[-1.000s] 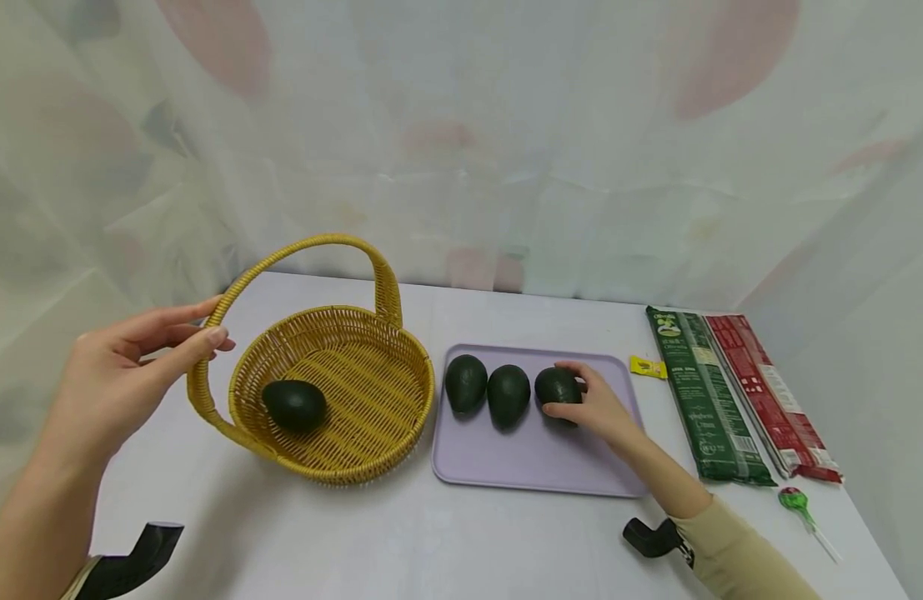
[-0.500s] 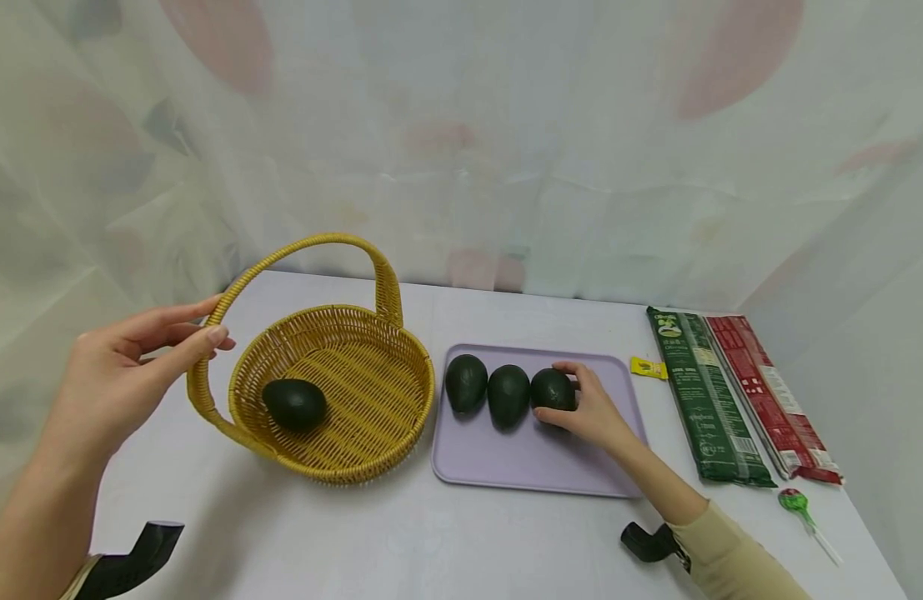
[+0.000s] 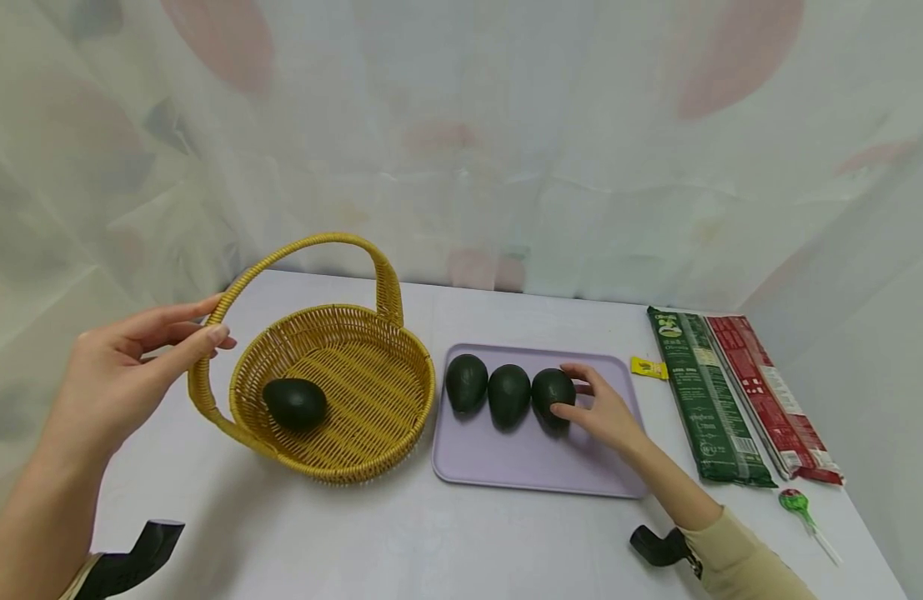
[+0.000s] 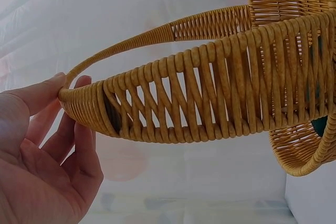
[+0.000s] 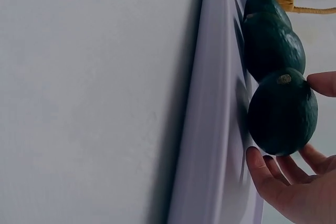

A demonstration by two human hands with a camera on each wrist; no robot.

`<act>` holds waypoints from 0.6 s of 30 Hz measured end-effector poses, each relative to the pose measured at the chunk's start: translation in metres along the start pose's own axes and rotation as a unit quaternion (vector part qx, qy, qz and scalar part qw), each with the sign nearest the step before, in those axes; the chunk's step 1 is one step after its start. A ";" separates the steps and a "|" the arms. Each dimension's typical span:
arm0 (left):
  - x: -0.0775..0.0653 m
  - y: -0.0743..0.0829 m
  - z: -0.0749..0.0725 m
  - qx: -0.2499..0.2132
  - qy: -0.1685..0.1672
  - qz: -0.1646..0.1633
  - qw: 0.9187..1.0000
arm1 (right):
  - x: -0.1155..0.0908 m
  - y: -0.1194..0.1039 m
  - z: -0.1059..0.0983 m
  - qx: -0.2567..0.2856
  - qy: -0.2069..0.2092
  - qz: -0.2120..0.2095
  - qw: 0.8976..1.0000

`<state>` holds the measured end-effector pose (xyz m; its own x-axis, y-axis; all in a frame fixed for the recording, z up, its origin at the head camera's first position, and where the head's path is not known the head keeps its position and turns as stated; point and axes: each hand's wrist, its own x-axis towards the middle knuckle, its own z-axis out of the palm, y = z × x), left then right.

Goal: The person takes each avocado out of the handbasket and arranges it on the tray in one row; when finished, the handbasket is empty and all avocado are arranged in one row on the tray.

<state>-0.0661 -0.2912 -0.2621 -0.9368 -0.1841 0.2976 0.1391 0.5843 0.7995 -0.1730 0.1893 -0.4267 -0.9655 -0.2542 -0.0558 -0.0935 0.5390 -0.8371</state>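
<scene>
My left hand [image 3: 134, 367] pinches the handle of a yellow woven basket [image 3: 416, 425] between thumb and fingers. In the left wrist view the handle's wrapped top [image 4: 84, 106] sits in that pinch. One dark green avocado [image 3: 294, 405] lies inside the basket on its left side. On the lilac tray [image 3: 499, 467] three avocados lie in a row. My right hand [image 3: 599, 412] is at the rightmost avocado [image 3: 549, 398], its fingers spread loosely round it. In the right wrist view one fingertip is right at the avocado's upper edge, with others along its lower edge.
Right of the tray lie a small yellow packet [image 3: 649, 367], a green spaghetti pack [image 3: 704, 400] and a red pack [image 3: 776, 392]. A lollipop [image 3: 806, 517] lies near the table's right edge. A pale patterned curtain [image 3: 461, 150] hangs behind the table.
My right hand has shifted the rightmost avocado slightly left, up against the middle one, then drawn back a little to the right, and more of that avocado shows. My left hand and the basket have stayed put.
</scene>
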 end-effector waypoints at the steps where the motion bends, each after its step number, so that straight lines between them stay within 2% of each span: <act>1: 0.000 0.000 0.000 0.000 0.000 -0.001 1.000 | 0.000 0.000 -0.001 0.004 -0.001 0.001 1.000; 11: 0.000 0.001 -0.001 0.002 -0.001 0.000 1.000 | 0.000 -0.002 -0.003 0.002 -0.008 0.010 1.000; 18: 0.000 0.001 0.000 0.002 -0.004 0.001 1.000 | 0.001 -0.008 -0.013 0.005 -0.002 -0.018 1.000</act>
<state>-0.0662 -0.2910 -0.2611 -0.9390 -0.1769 0.2949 0.1398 0.5872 0.7973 -0.1760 0.1946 -0.4129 -0.9605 -0.2768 -0.0289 -0.1248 0.5210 -0.8444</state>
